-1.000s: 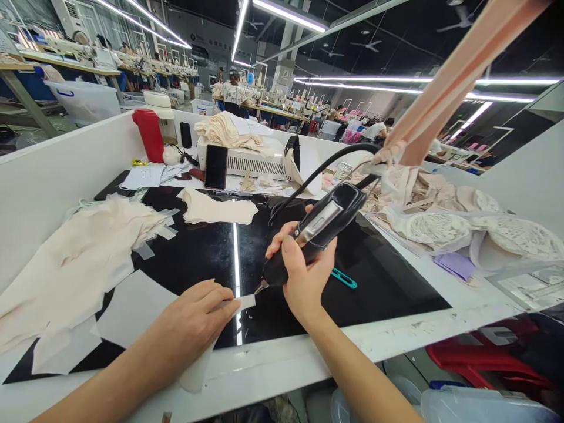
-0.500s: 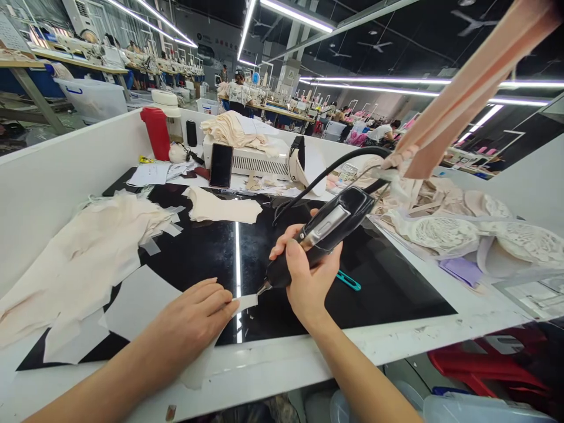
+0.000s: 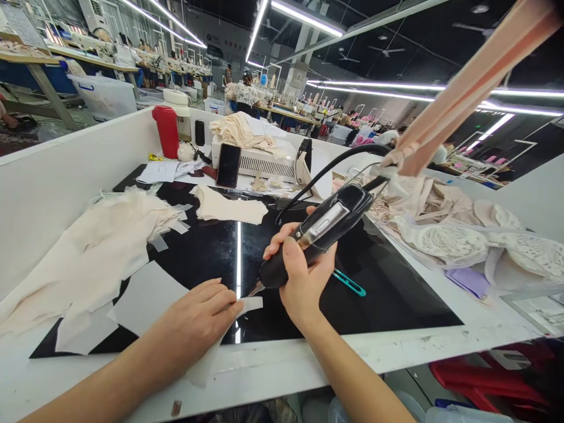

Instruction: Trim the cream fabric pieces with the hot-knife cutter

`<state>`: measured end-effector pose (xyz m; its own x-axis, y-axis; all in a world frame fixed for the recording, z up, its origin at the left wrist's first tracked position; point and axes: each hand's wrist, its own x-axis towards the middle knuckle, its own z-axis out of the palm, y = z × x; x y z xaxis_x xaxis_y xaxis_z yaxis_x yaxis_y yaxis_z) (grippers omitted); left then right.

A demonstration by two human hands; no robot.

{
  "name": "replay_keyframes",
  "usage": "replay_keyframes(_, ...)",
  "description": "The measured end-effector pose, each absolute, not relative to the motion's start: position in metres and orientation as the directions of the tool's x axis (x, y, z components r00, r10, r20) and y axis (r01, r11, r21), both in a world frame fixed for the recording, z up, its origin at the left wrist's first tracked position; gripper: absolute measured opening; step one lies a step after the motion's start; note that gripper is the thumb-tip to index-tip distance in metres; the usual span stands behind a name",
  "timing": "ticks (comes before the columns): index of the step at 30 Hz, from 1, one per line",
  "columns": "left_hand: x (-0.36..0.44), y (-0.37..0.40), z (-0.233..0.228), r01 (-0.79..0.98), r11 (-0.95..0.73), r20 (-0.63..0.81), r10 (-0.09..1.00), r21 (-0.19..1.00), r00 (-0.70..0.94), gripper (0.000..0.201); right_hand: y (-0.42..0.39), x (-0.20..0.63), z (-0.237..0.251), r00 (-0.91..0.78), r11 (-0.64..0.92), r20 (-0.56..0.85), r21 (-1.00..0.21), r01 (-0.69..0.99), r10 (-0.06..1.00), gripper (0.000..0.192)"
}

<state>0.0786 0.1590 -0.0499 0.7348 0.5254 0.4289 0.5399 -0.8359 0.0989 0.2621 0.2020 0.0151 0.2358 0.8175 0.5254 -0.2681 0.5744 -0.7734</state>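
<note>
- Head view shows our fabric strip (image 3: 247, 305) lying at the near edge of the black mat (image 3: 388, 294), the tip of the black cutting tool (image 3: 315, 235) touching it.
- Our left hand (image 3: 198, 314) presses it flat, fingers extended and together; we should keep fingertips clear of the tip.
- Our right hand (image 3: 302, 273) is wrapped around the tool; a steady, low angle seems best.
- Teal clippers (image 3: 349, 283) lie just right of it.

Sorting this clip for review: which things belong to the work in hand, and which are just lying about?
In use:
right hand gripping the black corded tool
left hand pressing the pale fabric strip
black work surface

Lying about:
teal clipper
phone
red bottle
lace pieces
fabric pile
</note>
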Motion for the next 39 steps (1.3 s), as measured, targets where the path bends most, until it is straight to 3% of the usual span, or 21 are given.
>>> replay_keyframes(11, 0.079, 0.159, -0.050, 0.538, -0.837, 0.450, 0.521, 0.102, 0.725, 0.030, 0.199, 0.258, 0.011, 0.194, 0.589, 0.556, -0.770, -0.244, 0.808, 0.027)
replay_keyframes(23, 0.078, 0.160, -0.056, 0.545, -0.831, 0.456, 0.530, 0.112, 0.715, 0.031, 0.198, 0.271, 0.010, 0.235, 0.603, 0.558, -0.766, -0.222, 0.796, 0.037)
replay_keyframes(29, 0.078, 0.159, -0.056, 0.552, -0.824, 0.442, 0.546, 0.129, 0.712, 0.035, 0.199, 0.270, 0.012, 0.235, 0.601, 0.557, -0.772, -0.207, 0.796, 0.026)
replay_keyframes(39, 0.080, 0.160, -0.053, 0.530, -0.842, 0.463, 0.512, 0.102, 0.724, 0.039, 0.184, 0.263, 0.013, 0.192, 0.558, 0.524, -0.777, -0.293, 0.830, 0.046)
